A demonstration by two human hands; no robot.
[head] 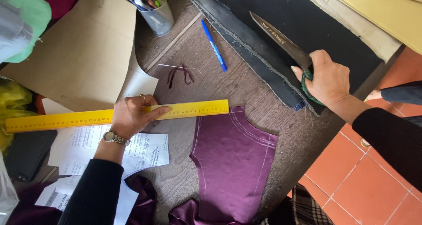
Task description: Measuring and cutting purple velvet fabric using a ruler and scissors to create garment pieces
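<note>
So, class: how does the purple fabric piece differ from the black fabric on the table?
The purple fabric piece is shiny, cut to a curved shape with pale chalk lines; the black fabric is matt, with a frayed, straight edge. The purple one lies bare; the black one has large scissors on it, gripped by the right hand. Both lie flat.
</note>
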